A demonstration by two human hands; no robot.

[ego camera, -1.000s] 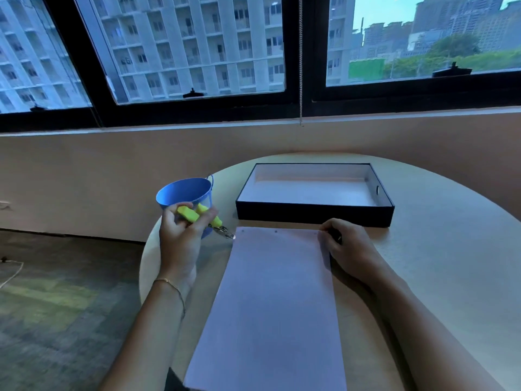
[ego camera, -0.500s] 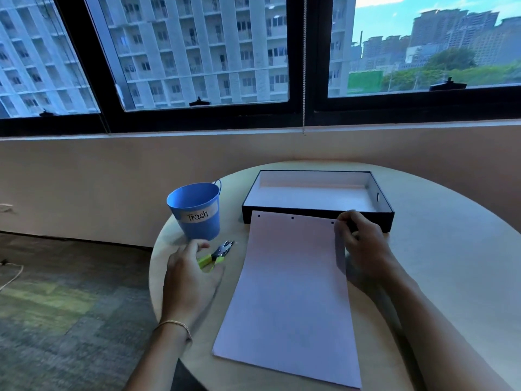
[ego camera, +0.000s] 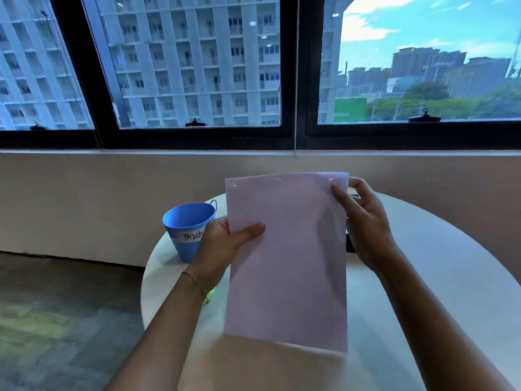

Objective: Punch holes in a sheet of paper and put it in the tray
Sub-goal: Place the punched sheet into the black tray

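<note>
Clearly raised off the table (ego camera: 423, 277), the sheet (ego camera: 287, 263) is held upright in both hands and faces the camera. Left hand (ego camera: 222, 246): pinching the sheet's left edge about a third of the way down, thumb pressed on the near face, the other fingers hidden behind the paper. Right hand (ego camera: 363, 221): pinching the right edge higher up, just below the top corner, thumb on the near face and fingertips curled round from behind. Three punched holes (ego camera: 234, 185) run along the top edge above both grips — one near the left corner, one near the middle, one beside the right thumb tip.

Below the left grip a sliver of yellow-green (ego camera: 211, 293) shows beside the wrist, which wears a thin bracelet (ego camera: 194, 279); too little shows to tell what it is. Behind the sheet, only two dark slivers of the tray (ego camera: 349, 244) show past the right edge near the right palm, the rest being covered. Left of the left grip stands a blue bucket (ego camera: 186, 224) on the table, its "Trash" label partly cut off by the hand. The sheet's lower edge hangs well below both grips, and both forearms run out of the bottom of the view.
</note>
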